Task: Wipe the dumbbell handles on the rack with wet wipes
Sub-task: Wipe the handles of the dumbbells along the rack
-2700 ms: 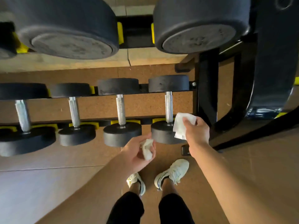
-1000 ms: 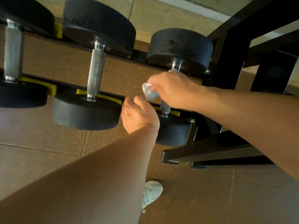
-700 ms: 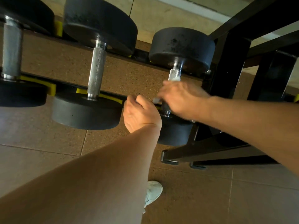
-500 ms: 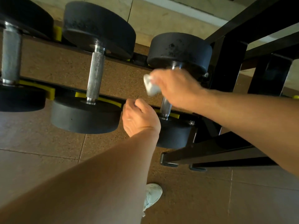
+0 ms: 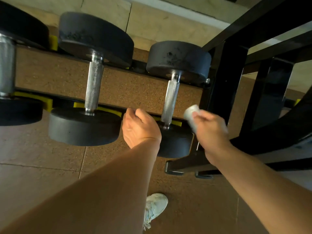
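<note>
The rightmost dumbbell's knurled steel handle (image 5: 170,98) lies bare on the rack between its two black heads. My right hand (image 5: 211,127) pinches a folded white wet wipe (image 5: 190,114), blurred, just right of that handle's near end and off the steel. My left hand (image 5: 140,125) hovers as a curled fist between the near heads of the two dumbbells; the crumpled wipe it held earlier is hidden inside it. A second dumbbell handle (image 5: 93,86) lies to the left.
A third, thicker handle (image 5: 6,68) shows at the left edge. The rack's black upright (image 5: 224,85) and foot stand close to my right hand. Yellow saddles (image 5: 46,103) line the front rail. My white shoe (image 5: 155,206) is on the cork floor below.
My right hand rubbed the wipe up and down the rightmost handle, then came off it toward the lower right. My left fist has barely moved.
</note>
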A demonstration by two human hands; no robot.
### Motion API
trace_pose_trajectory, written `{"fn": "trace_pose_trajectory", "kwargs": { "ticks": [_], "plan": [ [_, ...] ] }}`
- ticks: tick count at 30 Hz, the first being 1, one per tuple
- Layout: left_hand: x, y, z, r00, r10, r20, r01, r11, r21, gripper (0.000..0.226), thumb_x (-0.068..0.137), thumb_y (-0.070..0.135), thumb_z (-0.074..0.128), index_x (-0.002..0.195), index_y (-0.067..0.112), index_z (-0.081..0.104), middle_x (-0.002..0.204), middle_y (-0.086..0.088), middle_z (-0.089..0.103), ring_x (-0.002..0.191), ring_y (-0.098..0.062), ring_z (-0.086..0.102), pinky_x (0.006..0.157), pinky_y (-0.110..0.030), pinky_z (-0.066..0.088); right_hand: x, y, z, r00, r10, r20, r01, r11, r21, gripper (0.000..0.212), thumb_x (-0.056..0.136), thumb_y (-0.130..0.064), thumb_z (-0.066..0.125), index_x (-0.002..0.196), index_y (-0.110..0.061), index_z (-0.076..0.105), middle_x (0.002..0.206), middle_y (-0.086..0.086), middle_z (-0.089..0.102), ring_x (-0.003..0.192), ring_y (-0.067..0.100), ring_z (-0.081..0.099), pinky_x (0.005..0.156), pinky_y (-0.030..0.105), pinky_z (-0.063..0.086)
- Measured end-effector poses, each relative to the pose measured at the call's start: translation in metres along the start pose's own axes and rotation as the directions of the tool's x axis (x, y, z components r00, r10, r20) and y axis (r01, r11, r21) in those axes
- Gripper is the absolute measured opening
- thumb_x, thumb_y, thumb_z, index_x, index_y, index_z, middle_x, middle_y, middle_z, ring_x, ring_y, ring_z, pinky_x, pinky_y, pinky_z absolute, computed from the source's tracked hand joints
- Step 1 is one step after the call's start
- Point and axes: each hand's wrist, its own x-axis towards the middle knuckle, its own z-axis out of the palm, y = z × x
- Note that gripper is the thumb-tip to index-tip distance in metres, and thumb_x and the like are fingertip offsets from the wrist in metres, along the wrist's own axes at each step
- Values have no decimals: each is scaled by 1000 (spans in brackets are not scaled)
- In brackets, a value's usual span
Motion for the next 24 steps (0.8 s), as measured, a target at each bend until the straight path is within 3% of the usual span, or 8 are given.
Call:
{"fn": "trace_pose_trajectory", "kwargs": {
  "ticks": [2, 4, 8, 10, 12, 14, 18, 24],
  "plan": [
    [0, 0, -1, 1000, 11, -1, -11, 1000, 7, 28, 95, 23, 33, 79, 14, 54, 83, -6, 57, 81, -27, 48, 76, -38, 35, 18, -21, 10, 948, 270, -167, -212, 930, 302, 32, 102, -33, 54, 131, -23, 62, 98, -6, 62, 79, 4, 56, 65, 21, 44],
    [1, -1, 0, 1000, 26, -3, -26, 1000, 13, 29, 95, 23, 33, 78, 13, 53, 83, -8, 58, 81, -28, 48, 75, -37, 32, 43, -43, 33, 946, 300, -121, -245, 910, 335, 20, 102, -29, 53, 115, -22, 67, 93, -2, 61, 86, 15, 63, 67, 26, 47],
    [3, -1, 1, 998, 59, -24, -58, 998, 38, 37, 87, 31, 25, 78, 10, 55, 82, -10, 61, 80, -32, 51, 74, -41, 39, 35, -53, 58, 998, -46, -53, 28, 954, -300, 28, 101, -15, 49, 125, -17, 63, 111, 6, 67, 91, 19, 62, 61, 25, 42],
    [2, -2, 2, 997, 72, -8, -71, 996, 51, 41, 84, 33, 23, 78, 9, 55, 82, -10, 61, 80, -33, 50, 73, -40, 38, 14, -37, 43, 982, -118, 150, 186, 763, -619, 26, 97, -13, 55, 122, -15, 62, 108, 8, 66, 88, 21, 61, 63, 30, 46],
    [4, -2, 2, 998, 59, -4, -58, 997, 53, 43, 82, 34, 22, 78, 9, 56, 82, -10, 62, 81, -34, 51, 73, -41, 37, 3, -28, 27, 921, 29, 388, 305, 567, -765, 29, 95, -12, 58, 123, -10, 59, 101, 8, 62, 88, 22, 60, 65, 31, 45],
    [4, -3, 2, 999, 43, -1, -42, 997, 63, 43, 82, 34, 22, 78, 10, 57, 83, -10, 64, 81, -33, 52, 73, -40, 37, 17, -36, 15, 908, 87, 409, 264, 639, -722, 27, 95, -14, 55, 120, -8, 62, 98, 9, 63, 85, 24, 62, 62, 31, 46],
    [4, -3, 1, 999, 39, 15, -41, 995, 90, 36, 89, 28, 27, 78, 11, 57, 83, -10, 64, 78, -31, 50, 72, -37, 33, 56, -64, 17, 998, 56, -8, -56, 966, -253, 27, 98, -18, 51, 123, -12, 62, 115, 8, 65, 90, 23, 63, 64, 27, 40],
    [5, 1, 0, 1000, 20, 6, -20, 992, 121, 34, 91, 26, 29, 77, 12, 57, 83, -11, 66, 76, -29, 46, 71, -37, 30, -4, -26, 41, 975, -110, 193, 190, 864, -467, 37, 100, -15, 51, 137, -17, 53, 116, 9, 67, 102, 25, 67, 68, 28, 50]
  ]
}}
